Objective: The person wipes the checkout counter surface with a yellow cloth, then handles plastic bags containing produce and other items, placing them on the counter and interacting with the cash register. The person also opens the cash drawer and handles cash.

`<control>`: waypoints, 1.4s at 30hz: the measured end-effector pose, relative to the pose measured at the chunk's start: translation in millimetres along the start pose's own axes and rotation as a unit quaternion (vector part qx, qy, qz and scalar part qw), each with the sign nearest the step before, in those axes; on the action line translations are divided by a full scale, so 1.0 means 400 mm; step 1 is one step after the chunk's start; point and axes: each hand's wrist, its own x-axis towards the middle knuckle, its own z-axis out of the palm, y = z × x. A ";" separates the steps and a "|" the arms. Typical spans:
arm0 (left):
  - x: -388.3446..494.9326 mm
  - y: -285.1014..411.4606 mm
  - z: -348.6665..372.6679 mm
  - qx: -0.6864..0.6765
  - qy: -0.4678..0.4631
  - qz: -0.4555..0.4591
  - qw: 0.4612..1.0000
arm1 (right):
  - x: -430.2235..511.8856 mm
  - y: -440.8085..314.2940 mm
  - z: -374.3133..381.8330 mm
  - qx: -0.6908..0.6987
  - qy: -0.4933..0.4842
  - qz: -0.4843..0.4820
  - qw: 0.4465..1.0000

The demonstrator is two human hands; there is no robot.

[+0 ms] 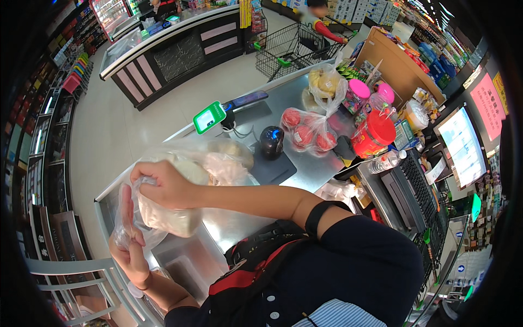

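My right hand (165,186) is closed in a fist around the gathered edge of a clear plastic bag (157,239). My left hand (130,249) is beside the bag's left side, one finger extended under the film and the thumb bent toward the other fingers. Below my right hand, a pale, block-like packaged item (175,220) sits in or behind the film; which cannot be told. More pale items in clear plastic (229,155) lie just beyond my right wrist. All of this is over the metal checkout counter (184,261).
A black scanner (271,142), green-framed payment display (209,117), bagged red round items (303,135) and red tub (374,133) stand farther along the counter. A keyboard (412,184) and monitor (462,145) are at right. Across the aisle, a person (322,24) holds a shopping cart (286,49).
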 end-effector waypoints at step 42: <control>0.015 -0.034 0.005 -0.028 0.064 0.003 0.998 | -0.464 -1.053 -0.411 -0.248 -0.625 -0.301 0.676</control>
